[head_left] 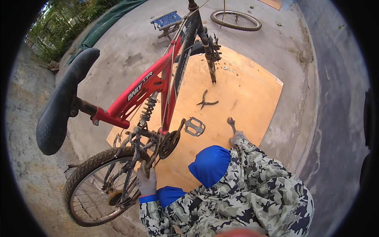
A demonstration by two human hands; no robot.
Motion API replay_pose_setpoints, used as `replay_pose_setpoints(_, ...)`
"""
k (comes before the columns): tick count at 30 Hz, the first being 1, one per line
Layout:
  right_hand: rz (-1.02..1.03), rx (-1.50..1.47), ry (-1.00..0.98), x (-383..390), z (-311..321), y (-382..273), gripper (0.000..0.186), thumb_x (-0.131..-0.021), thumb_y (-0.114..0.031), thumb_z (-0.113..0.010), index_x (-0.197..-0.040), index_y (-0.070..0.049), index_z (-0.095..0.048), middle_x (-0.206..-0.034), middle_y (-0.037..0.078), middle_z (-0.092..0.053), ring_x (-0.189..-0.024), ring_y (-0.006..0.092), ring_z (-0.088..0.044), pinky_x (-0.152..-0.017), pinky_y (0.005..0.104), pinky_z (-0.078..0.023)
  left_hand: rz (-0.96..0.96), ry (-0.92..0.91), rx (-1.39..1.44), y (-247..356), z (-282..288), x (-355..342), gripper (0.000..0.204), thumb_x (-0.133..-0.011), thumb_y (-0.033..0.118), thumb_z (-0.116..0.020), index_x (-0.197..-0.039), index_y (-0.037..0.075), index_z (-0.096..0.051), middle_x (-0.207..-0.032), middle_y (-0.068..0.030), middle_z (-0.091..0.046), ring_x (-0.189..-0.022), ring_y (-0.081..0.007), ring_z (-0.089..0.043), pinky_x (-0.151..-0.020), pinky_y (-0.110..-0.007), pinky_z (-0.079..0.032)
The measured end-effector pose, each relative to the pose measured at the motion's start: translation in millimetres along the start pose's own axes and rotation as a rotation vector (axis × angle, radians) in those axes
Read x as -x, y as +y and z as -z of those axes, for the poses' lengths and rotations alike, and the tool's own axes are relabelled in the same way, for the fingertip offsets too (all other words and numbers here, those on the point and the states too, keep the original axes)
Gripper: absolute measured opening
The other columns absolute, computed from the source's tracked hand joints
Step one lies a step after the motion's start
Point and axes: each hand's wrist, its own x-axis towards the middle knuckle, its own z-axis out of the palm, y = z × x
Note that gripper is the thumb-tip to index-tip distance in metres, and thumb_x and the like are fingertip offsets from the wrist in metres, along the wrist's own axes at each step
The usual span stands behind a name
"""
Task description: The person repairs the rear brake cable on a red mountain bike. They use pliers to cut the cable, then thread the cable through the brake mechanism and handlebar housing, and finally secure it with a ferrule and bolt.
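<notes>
A red and black bicycle frame [136, 93] stands at the left, tilted, with its rear wheel [75, 189] on and no front wheel in the fork [211, 65]. My left hand [147, 181], in a grey glove, closes on the bicycle beside the rear tyre; the exact part under its fingers is hard to make out. My right hand [238, 137], also gloved, is closed round the handle of an adjustable wrench [231, 123], its jaws pointing away from me over the board. Between my hands and the frame are the pedal [195, 126] and crank with chainring [170, 144].
Pliers [206, 101] lie spread on the wooden board [252, 91], with small nuts and washers [226, 68] beyond. A detached wheel [237, 20] and a blue folding stool [166, 19] are farther off. A grey wall [335, 98] runs along the right.
</notes>
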Motion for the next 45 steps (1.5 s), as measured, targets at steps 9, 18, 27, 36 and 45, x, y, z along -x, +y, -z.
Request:
replay_pose_setpoints(9, 0.042, 0.133, -0.116, -13.8, -58.6, 41.1, 0.066, -0.087, -0.041, -0.072, -0.136, 0.0, -0.056, -0.132, 0.028, -0.061, -0.122, 0.0406, -0.064, -0.102, 0.0469, -0.054, 0.261, 0.11, -0.115, 3.1, 13.1, 48.6, 0.047, -0.095, 0.016, -0.065, -0.139, 0.0, -0.058, -0.123, -0.0205, -0.065, -0.113, -0.0352, -0.064, -0.098, -0.045, -0.051)
replay_pose_setpoints(18, 0.141, 0.098, 0.018, -18.6, -50.0, 48.9, 0.05, -0.089, -0.038, -0.071, -0.122, -0.001, -0.06, -0.104, 0.018, -0.066, -0.09, 0.0319, -0.069, -0.074, 0.0436, -0.056, 0.03, 0.33, 0.05, 5.3, 6.8, 30.2, 0.034, -0.095, 0.007, -0.064, -0.128, 0.003, -0.066, -0.122, -0.0164, -0.068, -0.111, -0.0289, -0.068, -0.097, -0.037, -0.053)
replay_pose_setpoints(27, 0.134, 0.052, 0.016, -13.4, -33.4, 43.6, 0.049, -0.089, -0.039, -0.071, -0.118, -0.001, -0.061, -0.093, 0.014, -0.065, -0.079, 0.0292, -0.065, -0.067, 0.0411, -0.053, 0.021, 0.331, 0.117, 11.8, 11.3, 31.6, 0.034, -0.096, 0.009, -0.067, -0.128, 0.0, -0.066, -0.12, -0.0124, -0.068, -0.11, -0.0205, -0.066, -0.096, -0.032, -0.051)
replay_pose_setpoints(36, 0.121, -0.019, 0.015, -25.0, -27.5, 43.2, 0.048, -0.089, -0.041, -0.071, -0.114, -0.001, -0.062, -0.082, 0.011, -0.064, -0.068, 0.0265, -0.062, -0.06, 0.0386, -0.049, 0.06, 0.384, 0.192, 14.5, 5.4, 37.2, 0.029, -0.093, 0.012, -0.069, -0.12, 0.002, -0.071, -0.113, -0.0133, -0.069, -0.098, -0.0223, -0.071, -0.089, -0.033, -0.055)
replay_pose_setpoints(45, 0.053, -0.249, -0.024, -77.8, -38.2, 72.6, 0.047, -0.09, -0.043, -0.072, -0.11, -0.001, -0.063, -0.071, 0.007, -0.062, -0.057, 0.0239, -0.058, -0.053, 0.0362, -0.046, 0.083, 0.342, 0.131, 23.9, 9.7, 36.9, 0.03, -0.094, 0.009, -0.07, -0.123, 0.001, -0.07, -0.12, -0.0112, -0.069, -0.104, -0.0181, -0.068, -0.09, -0.03, -0.055)
